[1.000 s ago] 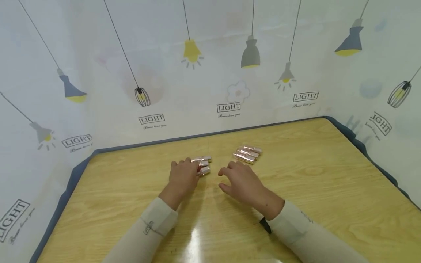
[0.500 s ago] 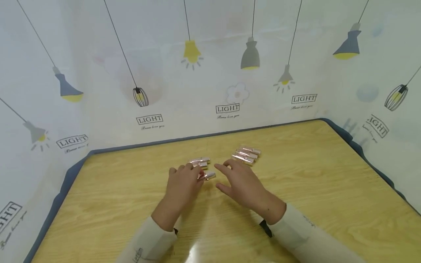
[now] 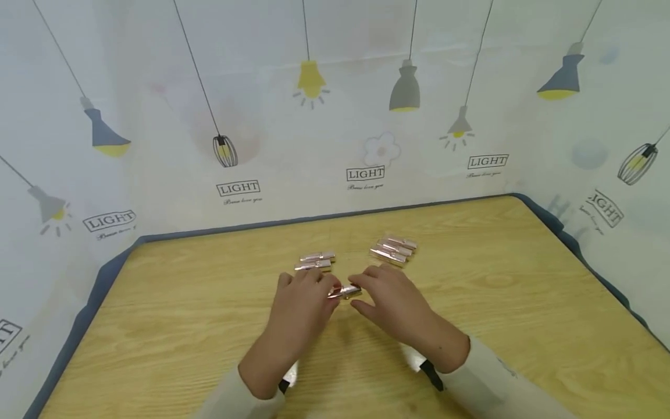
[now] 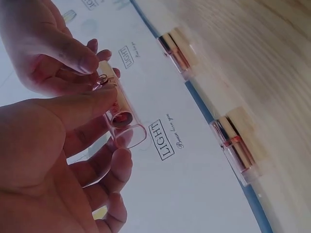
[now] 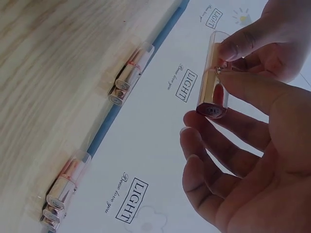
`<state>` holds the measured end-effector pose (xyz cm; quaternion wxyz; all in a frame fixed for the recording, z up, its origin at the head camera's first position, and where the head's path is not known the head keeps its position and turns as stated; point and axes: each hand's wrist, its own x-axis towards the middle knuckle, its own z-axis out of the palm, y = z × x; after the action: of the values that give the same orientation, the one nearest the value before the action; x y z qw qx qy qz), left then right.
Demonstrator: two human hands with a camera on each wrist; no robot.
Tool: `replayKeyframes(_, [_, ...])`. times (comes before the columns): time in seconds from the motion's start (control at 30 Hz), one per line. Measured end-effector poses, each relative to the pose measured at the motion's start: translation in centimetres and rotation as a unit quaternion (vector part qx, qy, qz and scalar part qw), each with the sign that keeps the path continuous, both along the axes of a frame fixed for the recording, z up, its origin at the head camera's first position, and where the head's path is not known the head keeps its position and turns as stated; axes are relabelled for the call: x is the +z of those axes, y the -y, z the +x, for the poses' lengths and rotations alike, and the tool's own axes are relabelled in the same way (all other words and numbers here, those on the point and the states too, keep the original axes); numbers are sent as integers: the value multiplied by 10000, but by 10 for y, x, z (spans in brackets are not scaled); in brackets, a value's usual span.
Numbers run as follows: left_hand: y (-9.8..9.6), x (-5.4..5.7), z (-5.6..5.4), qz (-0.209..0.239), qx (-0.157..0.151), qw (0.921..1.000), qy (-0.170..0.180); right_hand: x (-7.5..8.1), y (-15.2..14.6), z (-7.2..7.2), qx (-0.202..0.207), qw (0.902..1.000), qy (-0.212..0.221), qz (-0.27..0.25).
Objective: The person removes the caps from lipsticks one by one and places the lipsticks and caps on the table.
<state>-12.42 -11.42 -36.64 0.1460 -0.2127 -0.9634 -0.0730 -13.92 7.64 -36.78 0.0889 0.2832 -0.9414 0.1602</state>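
Observation:
A lipstick with a shiny rose-gold base and a clear cap is held up between both hands, above the wooden table. My left hand pinches its clear-capped end; in the left wrist view the thumb lies across the lipstick near the cap's open-looking rim. At the gold base, my right hand has its thumb and index finger around the end, the other fingers loosely bent. Two like lipsticks lie side by side just beyond the left hand.
Three more lipsticks lie in a slanted row beyond the right hand. The wooden table ends at a blue-edged wall covering printed with lamps, close behind both groups.
The left hand has drawn one lipstick out of the left-hand group, toward me and to the right, and lifted it. The right hand has closed in on its gold end.

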Motion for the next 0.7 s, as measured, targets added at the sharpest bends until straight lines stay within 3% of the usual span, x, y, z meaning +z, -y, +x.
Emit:
replayKeyframes(0.17, [1, 1, 5, 77, -162, 9998, -60, 2, 0, 2, 128, 9999, -83, 60])
replayKeyframes(0.7, [9, 8, 2, 456, -85, 9989, -27, 3, 6, -6, 407, 9982, -435, 31])
